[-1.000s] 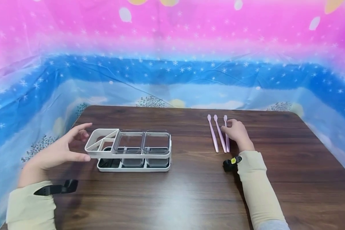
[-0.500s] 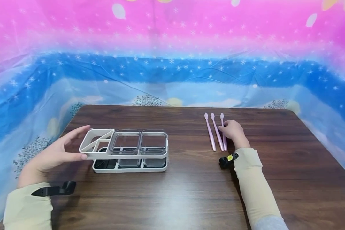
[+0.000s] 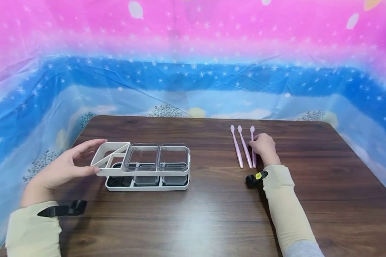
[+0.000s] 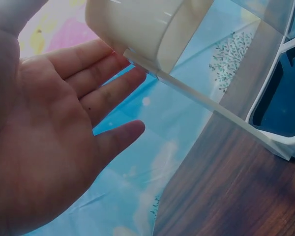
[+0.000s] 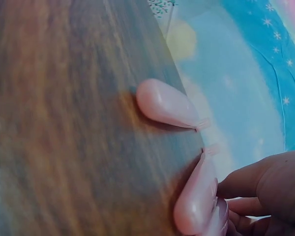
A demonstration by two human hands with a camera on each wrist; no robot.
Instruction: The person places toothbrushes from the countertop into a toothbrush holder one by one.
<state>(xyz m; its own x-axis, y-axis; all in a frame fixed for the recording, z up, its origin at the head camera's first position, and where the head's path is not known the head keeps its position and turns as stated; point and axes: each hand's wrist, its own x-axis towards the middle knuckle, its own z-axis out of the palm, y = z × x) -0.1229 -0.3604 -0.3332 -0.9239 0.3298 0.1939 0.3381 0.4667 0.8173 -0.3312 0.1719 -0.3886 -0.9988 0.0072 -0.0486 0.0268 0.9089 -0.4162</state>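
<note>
A white two-tier toothbrush rack [image 3: 110,172] stands on the table at left. My left hand [image 3: 65,167] holds the left end of its upper tier, thumb at the front corner and fingers behind. In the left wrist view, extended fingertips touch the pale rack end [image 4: 132,29]. Two clear cups sit in the upper tier. To the right lie three pink toothbrushes, the left brush [image 3: 236,148], the middle brush [image 3: 245,149] and the right brush [image 3: 254,159]. My right hand [image 3: 264,147] pinches the right brush's handle, partly hiding it; pink handles [image 5: 166,104] show in the right wrist view.
The brown wooden table [image 3: 209,207] runs beneath everything. A pink and blue patterned cloth [image 3: 193,78] hangs around its back and sides. The rack's lower tier [image 3: 148,189] has a dark base and clear trays.
My left hand has closed in from beside the rack to touch its upper left end. At the right brush my right hand stays, and that brush has shifted slightly away from the middle one.
</note>
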